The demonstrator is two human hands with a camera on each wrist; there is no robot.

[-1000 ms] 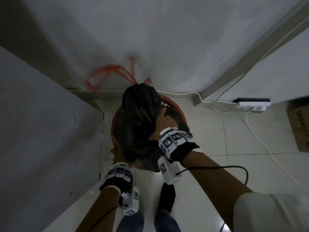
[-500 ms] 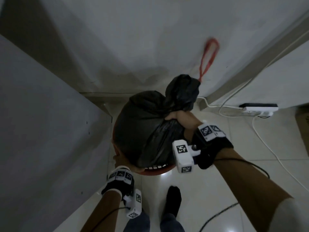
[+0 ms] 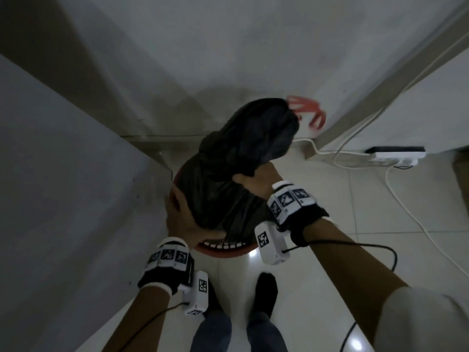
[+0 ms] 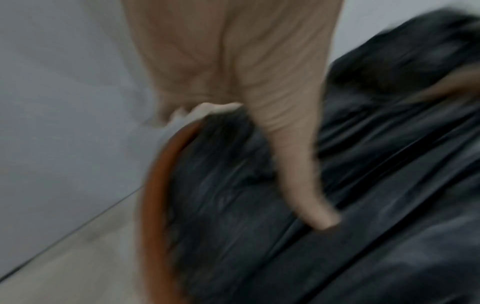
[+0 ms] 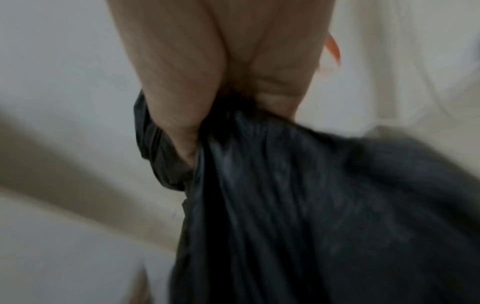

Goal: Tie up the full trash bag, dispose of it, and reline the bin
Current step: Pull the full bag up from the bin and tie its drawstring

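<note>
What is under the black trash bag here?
The red bin: its slotted rim shows below the black trash bag. The bin's inside and the bag's bottom are covered. The right hand grips the bag's neck.

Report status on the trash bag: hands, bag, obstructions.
Right hand has a grip on the black trash bag neck. Left hand rests on bag at red bin rim. Bag still in bin. Nothing blocking.
</note>
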